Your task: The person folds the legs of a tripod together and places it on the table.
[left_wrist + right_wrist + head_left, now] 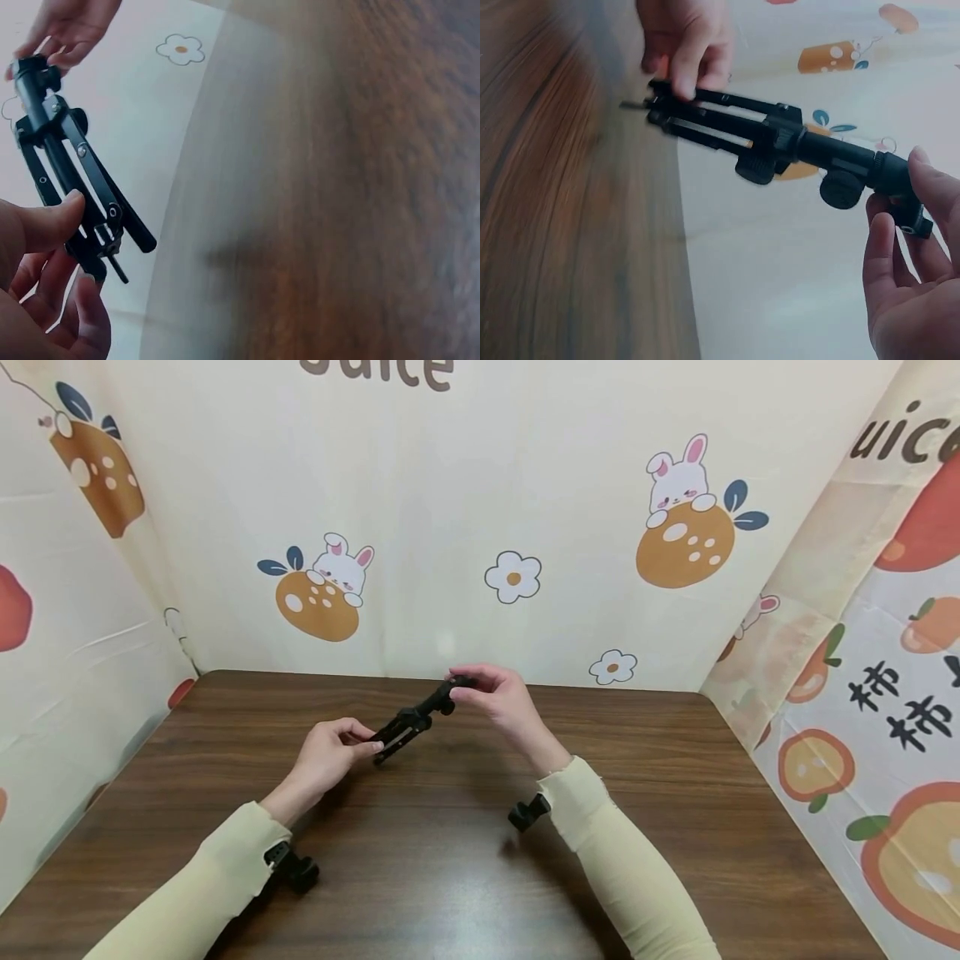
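A small black tripod (411, 720), its legs folded along the centre column, is held in the air above the table, slanting up to the right in the head view. My left hand (330, 756) pinches the leg end between thumb and fingers. At the opposite end, my right hand (498, 706) grips the head of the tripod. Round knobs on the tripod (765, 146) show along its underside in the right wrist view. A thin rod sticks out past the leg end of the tripod (64, 154) in the left wrist view.
Below lies a brown wooden table (420, 860). Behind it hangs a pale cloth (450, 485) printed with rabbits, fruit and flowers, and more printed cloth flanks both sides. A black wrist camera (294, 867) sits on the left sleeve, another wrist camera (528, 812) on the right.
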{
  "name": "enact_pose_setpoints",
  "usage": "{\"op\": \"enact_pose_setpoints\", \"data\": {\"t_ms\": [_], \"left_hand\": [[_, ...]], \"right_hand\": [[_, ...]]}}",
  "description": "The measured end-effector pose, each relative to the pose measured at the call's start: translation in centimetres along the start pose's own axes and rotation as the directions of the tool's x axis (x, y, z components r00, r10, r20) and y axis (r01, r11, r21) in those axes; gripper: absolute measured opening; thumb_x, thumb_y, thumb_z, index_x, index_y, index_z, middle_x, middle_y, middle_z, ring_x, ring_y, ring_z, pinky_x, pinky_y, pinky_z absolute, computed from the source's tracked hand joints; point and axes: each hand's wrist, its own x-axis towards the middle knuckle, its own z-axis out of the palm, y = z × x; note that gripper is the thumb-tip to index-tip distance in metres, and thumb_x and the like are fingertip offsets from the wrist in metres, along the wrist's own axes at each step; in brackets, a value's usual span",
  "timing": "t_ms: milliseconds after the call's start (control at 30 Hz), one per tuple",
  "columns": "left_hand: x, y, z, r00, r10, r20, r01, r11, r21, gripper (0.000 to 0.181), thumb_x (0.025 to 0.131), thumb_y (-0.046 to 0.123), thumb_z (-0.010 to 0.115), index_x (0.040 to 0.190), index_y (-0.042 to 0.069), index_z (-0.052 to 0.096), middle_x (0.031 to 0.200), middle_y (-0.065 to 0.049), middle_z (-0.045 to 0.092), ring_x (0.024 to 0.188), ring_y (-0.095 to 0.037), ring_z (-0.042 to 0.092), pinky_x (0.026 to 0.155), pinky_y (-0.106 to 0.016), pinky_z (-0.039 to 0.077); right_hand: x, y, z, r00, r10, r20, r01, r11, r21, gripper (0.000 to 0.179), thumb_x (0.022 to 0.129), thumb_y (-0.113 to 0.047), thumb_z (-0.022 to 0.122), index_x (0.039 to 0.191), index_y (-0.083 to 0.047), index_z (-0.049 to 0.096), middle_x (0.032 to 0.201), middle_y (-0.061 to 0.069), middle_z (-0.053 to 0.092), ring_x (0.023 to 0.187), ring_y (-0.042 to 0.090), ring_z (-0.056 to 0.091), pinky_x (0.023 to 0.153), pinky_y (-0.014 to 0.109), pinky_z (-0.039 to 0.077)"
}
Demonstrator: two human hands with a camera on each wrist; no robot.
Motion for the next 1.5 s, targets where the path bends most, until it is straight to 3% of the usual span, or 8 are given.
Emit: {"op": "enact_pose_setpoints", "data": {"t_ms": [200,433,500,667,767,967,1133,1500], "left_hand": [[0.1,0.0,-0.3,1.0,0.024,0.001,-0.024,1.0,-0.002,0.015,0.086,0.015,0.08,0.095,0.005,0.074,0.086,-0.008,0.067,0.076,-0.024,0.054,0.064,-0.031,0.042],[0.3,0.0,-0.3,0.997,0.072,0.019,-0.072,0.997,-0.012,0.013,0.088,0.01,0.076,0.096,0.001,0.072,0.116,-0.013,0.065,0.107,-0.03,0.057,0.088,-0.04,0.042],[0.4,-0.1,-0.4,0.996,0.073,0.048,-0.072,0.997,-0.028,0.015,0.091,0.013,0.074,0.097,0.0,0.07,0.127,-0.014,0.063,0.116,-0.031,0.055,0.094,-0.042,0.039],[0.4,0.1,-0.4,0.988,0.035,0.15,-0.009,0.985,-0.17,0.021,0.095,0.014,0.07,0.103,-0.004,0.063,0.138,-0.017,0.057,0.115,-0.032,0.058,0.085,-0.041,0.052],[0.3,0.2,-0.3,0.984,0.022,0.175,0.022,0.969,-0.246,0.022,0.095,0.011,0.069,0.107,-0.006,0.062,0.138,-0.019,0.056,0.107,-0.027,0.061,0.078,-0.039,0.056],[0.5,0.2,0.2,0.987,0.045,0.156,-0.007,0.973,-0.231,0.023,0.093,0.013,0.072,0.109,-0.002,0.065,0.13,-0.019,0.061,0.101,-0.015,0.063,0.07,-0.03,0.051],[0.8,0.3,0.7,0.983,0.051,0.174,-0.011,0.975,-0.22,0.029,0.092,0.009,0.072,0.119,-0.002,0.066,0.123,-0.017,0.065,0.096,-0.016,0.062,0.071,-0.026,0.049],[1.6,0.6,2.0,0.991,0.068,0.114,-0.058,0.995,-0.081,0.021,0.09,0.014,0.076,0.11,0.008,0.076,0.11,-0.009,0.071,0.093,-0.022,0.061,0.075,-0.03,0.048]], "right_hand": [[-0.7,1.0,-1.2,0.999,0.04,-0.025,-0.042,0.997,-0.069,0.031,0.088,-0.006,0.076,0.117,0.001,0.071,0.11,0.008,0.073,0.101,0.02,0.067,0.091,0.045,0.051],[-1.4,2.2,-2.0,0.991,0.125,-0.038,-0.128,0.988,-0.087,0.028,0.086,-0.008,0.078,0.114,-0.003,0.074,0.109,0.007,0.074,0.104,0.021,0.068,0.089,0.033,0.052],[-1.6,2.4,-2.2,0.989,0.138,-0.046,-0.141,0.986,-0.09,0.028,0.085,-0.007,0.079,0.113,-0.003,0.075,0.108,0.007,0.074,0.104,0.021,0.068,0.088,0.033,0.052],[-2.1,2.9,-2.7,0.987,0.151,-0.062,-0.159,0.974,-0.162,0.026,0.083,-0.01,0.08,0.109,-0.009,0.077,0.105,0.004,0.075,0.102,0.023,0.068,0.086,0.033,0.053],[-2.3,3.2,-3.1,0.986,0.154,-0.062,-0.164,0.964,-0.209,0.025,0.083,-0.01,0.081,0.108,-0.01,0.078,0.104,0.004,0.075,0.1,0.023,0.069,0.084,0.035,0.054],[-2.7,4.1,-4.2,0.981,0.178,-0.077,-0.193,0.938,-0.288,0.024,0.081,-0.01,0.082,0.105,-0.012,0.079,0.101,0.003,0.075,0.093,0.019,0.07,0.081,0.037,0.055],[-3.4,4.6,-5.1,0.968,0.232,-0.097,-0.249,0.944,-0.218,0.025,0.083,-0.005,0.08,0.108,-0.007,0.077,0.103,0.008,0.074,0.092,0.02,0.071,0.086,0.043,0.055],[-4.2,5.3,-6.8,0.956,0.265,-0.123,-0.292,0.886,-0.36,0.022,0.081,-0.011,0.082,0.103,-0.014,0.079,0.098,0.002,0.075,0.091,0.018,0.069,0.083,0.035,0.052]]}}
